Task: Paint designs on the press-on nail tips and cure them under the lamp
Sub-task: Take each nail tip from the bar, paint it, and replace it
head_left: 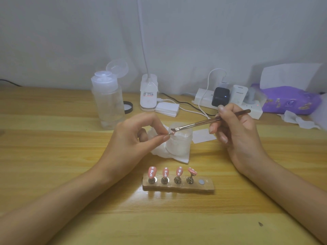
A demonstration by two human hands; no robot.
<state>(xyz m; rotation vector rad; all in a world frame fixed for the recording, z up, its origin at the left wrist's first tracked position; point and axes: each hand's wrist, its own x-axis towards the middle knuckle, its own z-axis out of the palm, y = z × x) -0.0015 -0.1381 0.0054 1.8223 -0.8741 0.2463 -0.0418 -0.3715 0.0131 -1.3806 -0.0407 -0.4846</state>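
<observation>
Several pink nail tips (166, 172) with white dots stand on small metal stems in a wooden holder (177, 186) at the near middle of the table; its rightmost magnet spot is bare. Above and behind it, my left hand (134, 138) pinches one small nail tip on its stem (170, 133) between thumb and forefinger. My right hand (238, 131) grips a thin metal-handled brush (208, 122), whose bristle end touches that held tip. Both meet over a small frosted jar (180, 142) on a white wipe (177, 156).
A clear pump bottle (108, 103) with its cap flipped open stands back left, beside a black lid (128, 107). A white lamp base (148, 92), cotton pads (167, 108), a power strip with chargers (226, 99) and a purple tissue pack (290, 99) line the back.
</observation>
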